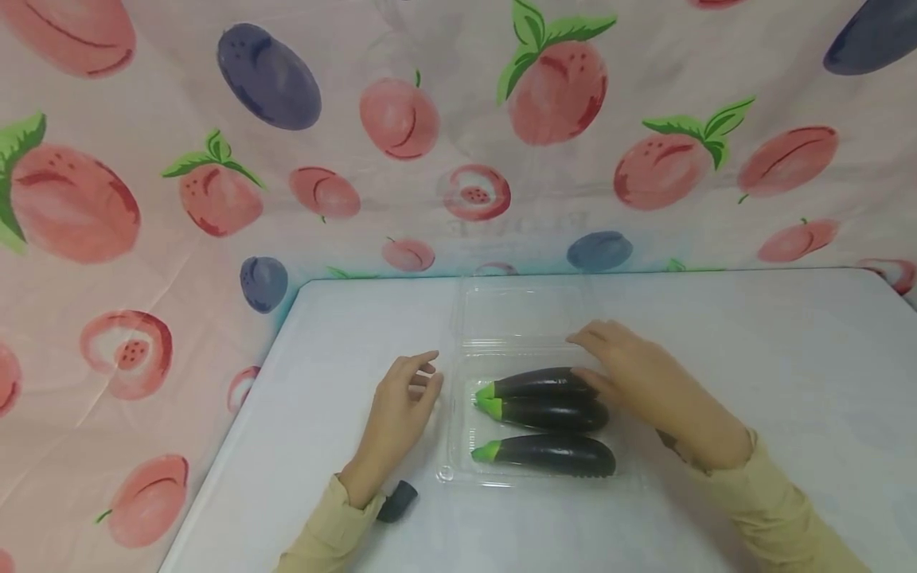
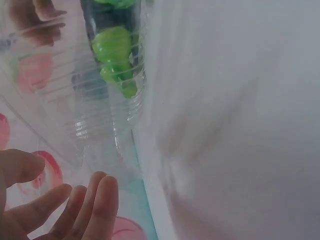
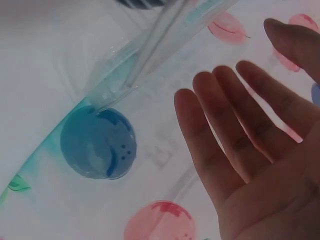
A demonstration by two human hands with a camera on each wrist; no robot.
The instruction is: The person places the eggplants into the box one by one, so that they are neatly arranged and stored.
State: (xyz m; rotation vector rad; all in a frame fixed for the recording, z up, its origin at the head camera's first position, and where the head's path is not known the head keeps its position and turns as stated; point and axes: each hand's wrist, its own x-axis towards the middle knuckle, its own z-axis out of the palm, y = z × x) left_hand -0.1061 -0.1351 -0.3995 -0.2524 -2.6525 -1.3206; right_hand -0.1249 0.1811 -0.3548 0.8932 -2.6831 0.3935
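Observation:
Three dark purple eggplants with green stem ends lie side by side in a clear plastic clamshell container: a back eggplant, a middle eggplant touching it, and a front eggplant set apart. Its lid is folded open toward the wall. My left hand hovers beside the container's left edge, fingers loosely bent and holding nothing. Over the right side, my right hand has its fingers extended, thumb near the back eggplant's end; in the right wrist view its fingers are straight, with nothing in them.
The white tabletop spreads around the container. Behind and to the left hangs a fruit-patterned cloth, meeting the table's back edge. A small black object shows at the left cuff.

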